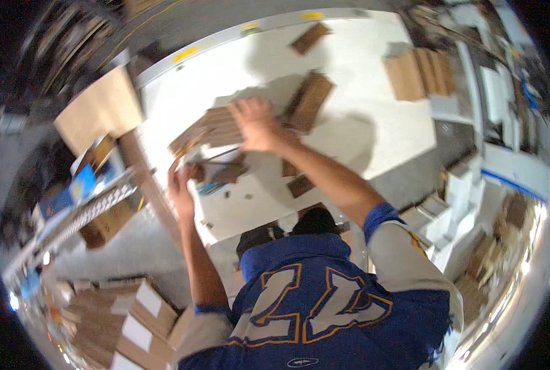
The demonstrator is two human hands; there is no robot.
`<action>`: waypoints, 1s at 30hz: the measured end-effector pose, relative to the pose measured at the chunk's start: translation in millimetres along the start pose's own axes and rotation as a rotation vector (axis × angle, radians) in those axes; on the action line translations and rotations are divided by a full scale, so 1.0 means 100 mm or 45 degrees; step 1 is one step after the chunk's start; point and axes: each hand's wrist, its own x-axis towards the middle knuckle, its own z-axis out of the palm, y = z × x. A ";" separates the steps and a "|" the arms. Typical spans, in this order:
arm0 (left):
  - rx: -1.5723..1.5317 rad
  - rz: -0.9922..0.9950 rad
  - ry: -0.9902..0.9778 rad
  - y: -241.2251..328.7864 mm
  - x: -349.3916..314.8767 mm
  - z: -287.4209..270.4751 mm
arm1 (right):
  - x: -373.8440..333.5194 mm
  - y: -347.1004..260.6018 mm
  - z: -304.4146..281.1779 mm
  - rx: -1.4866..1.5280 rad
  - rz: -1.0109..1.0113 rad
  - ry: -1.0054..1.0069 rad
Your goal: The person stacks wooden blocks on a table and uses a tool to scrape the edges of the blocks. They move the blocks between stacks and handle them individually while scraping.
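A stack of flat brown cardboard pieces lies on the white tabletop. My right hand spans its right end, fingers spread over the far side and thumb at the near side. Just off the stack's near left end is my left hand, its fingers and thumb apart and somewhat blurred; nothing shows clearly between them. Between the hands, close to my body, lie a dark brown piece and a small blue item whose kind I cannot make out.
Beyond my right forearm sits a dark brown cardboard block, with a smaller brown piece farther back. Folded tan cardboard stands at the table's right edge. Left of the table are a large cardboard sheet and a perforated metal rail.
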 end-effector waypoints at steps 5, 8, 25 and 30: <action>-0.312 0.067 -0.402 -0.09 -0.70 0.16 | -0.85 -0.33 -0.24 1.180 0.338 0.000; -0.286 0.175 -0.682 -0.09 -1.00 0.69 | -1.46 -0.38 -0.31 1.735 0.506 -0.066; -0.667 -0.606 -1.031 0.31 -1.30 4.31 | -3.12 2.20 -0.01 2.362 0.777 0.346; -0.342 -0.557 -0.886 0.73 -0.73 5.58 | -3.72 3.04 0.31 1.978 0.896 0.606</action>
